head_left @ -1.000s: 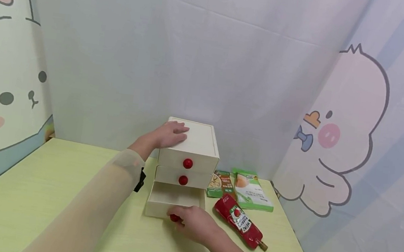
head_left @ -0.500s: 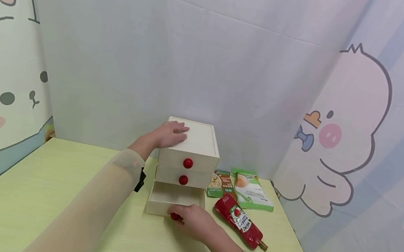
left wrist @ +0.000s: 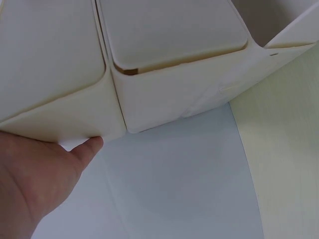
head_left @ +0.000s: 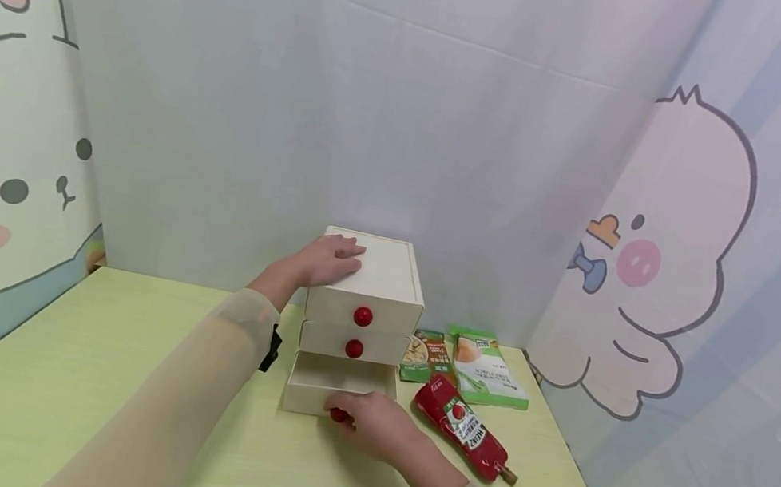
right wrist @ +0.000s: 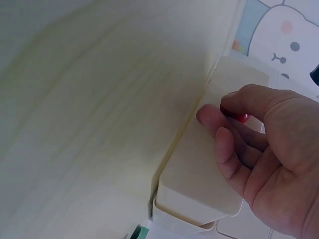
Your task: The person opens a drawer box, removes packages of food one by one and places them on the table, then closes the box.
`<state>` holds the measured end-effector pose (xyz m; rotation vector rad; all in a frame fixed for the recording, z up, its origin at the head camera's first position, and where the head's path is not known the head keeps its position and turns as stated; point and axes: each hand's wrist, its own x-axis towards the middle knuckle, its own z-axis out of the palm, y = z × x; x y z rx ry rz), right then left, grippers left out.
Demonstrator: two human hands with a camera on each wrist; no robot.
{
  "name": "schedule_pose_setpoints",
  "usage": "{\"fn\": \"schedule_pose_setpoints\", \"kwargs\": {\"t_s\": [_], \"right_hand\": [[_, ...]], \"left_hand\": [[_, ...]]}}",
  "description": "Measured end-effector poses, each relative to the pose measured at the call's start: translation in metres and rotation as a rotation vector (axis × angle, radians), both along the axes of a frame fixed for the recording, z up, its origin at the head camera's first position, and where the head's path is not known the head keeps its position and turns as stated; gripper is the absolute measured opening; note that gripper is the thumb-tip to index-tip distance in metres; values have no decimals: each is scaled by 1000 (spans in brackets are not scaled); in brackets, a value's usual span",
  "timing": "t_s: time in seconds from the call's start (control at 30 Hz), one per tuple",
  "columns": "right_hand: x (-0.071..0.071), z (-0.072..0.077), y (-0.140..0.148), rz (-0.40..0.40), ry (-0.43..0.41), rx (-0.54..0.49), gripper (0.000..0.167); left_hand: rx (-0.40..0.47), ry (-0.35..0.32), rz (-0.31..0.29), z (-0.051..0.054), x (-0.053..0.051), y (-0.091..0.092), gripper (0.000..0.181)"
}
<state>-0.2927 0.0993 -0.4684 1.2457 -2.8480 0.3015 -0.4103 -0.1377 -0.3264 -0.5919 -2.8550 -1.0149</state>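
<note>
A small white drawer unit (head_left: 388, 267) with red round knobs stands on the table. Its bottom drawer (head_left: 303, 401) is pulled part way out, and no contents show in the visible part. My right hand (head_left: 380, 427) pinches that drawer's red knob (right wrist: 241, 117) between thumb and fingers, the other fingers curled. On the unit's top my left hand (head_left: 323, 260) rests with its fingers extended. In the left wrist view the thumb of my left hand (left wrist: 37, 177) lies against the unit's edge. The two upper drawers look closed.
Right of the unit lie a red Heinz ketchup pouch (head_left: 463, 429), a green and brown food packet (head_left: 426, 356) and a green and white starch bag (head_left: 489, 370). The pale yellow table (head_left: 132, 351) meets a curtain (head_left: 229, 137) at the back.
The bottom drawer has slid slightly inward, with my right hand moving along on its knob. My left hand stays in place on top of the unit.
</note>
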Motion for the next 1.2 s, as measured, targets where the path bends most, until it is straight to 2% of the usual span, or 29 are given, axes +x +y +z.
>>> {"fn": "schedule_pose_setpoints", "kwargs": {"t_s": [0.57,0.83,1.2], "right_hand": [[-3,0,-3,-31,19,11,31],[-8,-3,-3,-6,89,-8,22],[-11,-3,-4,-34,71,-13,25]], "left_hand": [[7,6,0,-1,-1,0,59],[7,-4,7,-2,-3,0,60],[-6,-8,9,-2,-5,0,60]]}}
